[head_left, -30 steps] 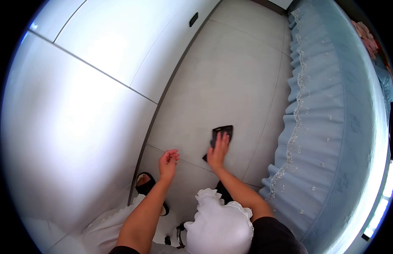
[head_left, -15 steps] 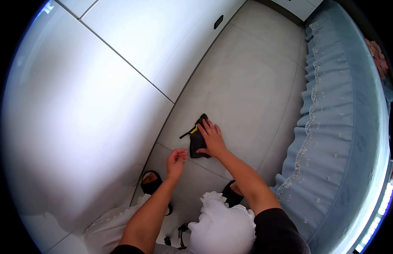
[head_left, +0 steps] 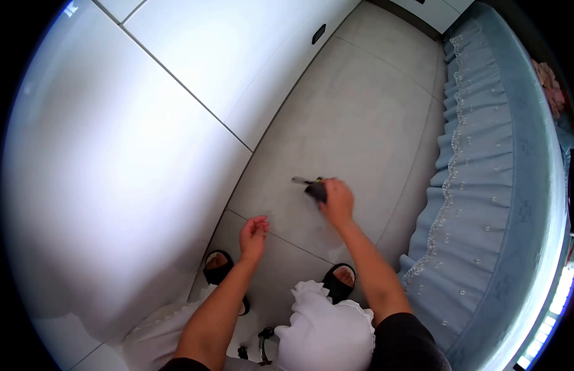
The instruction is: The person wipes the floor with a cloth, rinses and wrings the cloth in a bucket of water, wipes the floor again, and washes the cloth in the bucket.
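Dark-grey and bunched, the soft bundle is gripped in my right hand, over the pale tiled floor; whether it touches down I can't tell. My left hand, fingers loosely curled, hangs near, apart from it.

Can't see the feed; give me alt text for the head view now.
A bare right hand grips a dark grey, bunched, cloth-like item over pale grey floor tiles; whether it touches them is unclear. The bare left hand, loosely curled, appears empty. Glossy white panels line the left side; a pale blue ruffled fabric skirt lines the right.
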Demonstrator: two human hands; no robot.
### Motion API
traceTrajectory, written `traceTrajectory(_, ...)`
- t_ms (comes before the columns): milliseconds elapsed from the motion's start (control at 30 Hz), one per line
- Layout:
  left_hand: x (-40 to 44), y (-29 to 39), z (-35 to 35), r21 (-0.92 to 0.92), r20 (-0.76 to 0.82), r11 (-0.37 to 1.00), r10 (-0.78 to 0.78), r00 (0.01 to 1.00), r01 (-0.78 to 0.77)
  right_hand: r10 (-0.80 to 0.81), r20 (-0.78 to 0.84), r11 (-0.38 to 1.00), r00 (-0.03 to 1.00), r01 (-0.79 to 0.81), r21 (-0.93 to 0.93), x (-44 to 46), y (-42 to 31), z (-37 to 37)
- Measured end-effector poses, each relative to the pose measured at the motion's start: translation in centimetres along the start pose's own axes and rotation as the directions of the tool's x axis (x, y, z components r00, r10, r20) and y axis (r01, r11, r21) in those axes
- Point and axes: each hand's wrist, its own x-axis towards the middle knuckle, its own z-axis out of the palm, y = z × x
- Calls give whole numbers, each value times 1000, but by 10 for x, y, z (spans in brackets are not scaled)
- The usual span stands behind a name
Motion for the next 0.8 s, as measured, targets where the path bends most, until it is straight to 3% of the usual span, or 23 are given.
traceTrajectory(100,-3,6,9,17,1,1000,-5,1000,5,-88,-132,995,987,80,-59,-9,7,-28)
traceTrajectory(233,-2,2,14,13,17,1000,-2,1000,2,-192,152,977,970,203,-67,-38,10,-27)
traceTrajectory(267,-1,0,15,0,23,1000,-3,1000,3,-182,140,977,973,195,-84,-36,9,-31)
traceTrajectory(367,-3,-1,12,-10,25,1000,-14,1000,14,-244,105,958,964,223,180,-31,29,-19)
traceTrajectory(467,-3,4,11,-4,0,1000,-16,1000,16,-391,259,918,883,356,172,-41,40,-13)
traceTrajectory(567,-2,6,10,8,-16,1000,-18,1000,19,-566,272,820,778,565,90,-38,84,-2)
traceTrajectory(600,-1,9,10,22,-18,1000,-18,1000,19,-517,188,855,835,498,145,-31,99,-7)
traceTrajectory(633,-1,9,9,35,-23,999,-21,1000,22,-327,31,940,945,321,116,-24,104,-13)
traceTrajectory(667,0,7,8,22,-12,1000,-17,1000,17,-114,-125,984,986,129,120,-19,107,-15)
traceTrajectory(700,-1,5,7,13,-4,1000,-17,1000,17,156,-280,983,947,-121,139,-11,101,-5)
traceTrajectory(767,0,1,7,-1,10,1000,-12,1000,12,376,-425,925,824,-359,123,19,85,32)
traceTrajectory(800,-2,0,7,-4,13,1000,-14,1000,14,306,-427,952,851,-285,115,24,62,41)
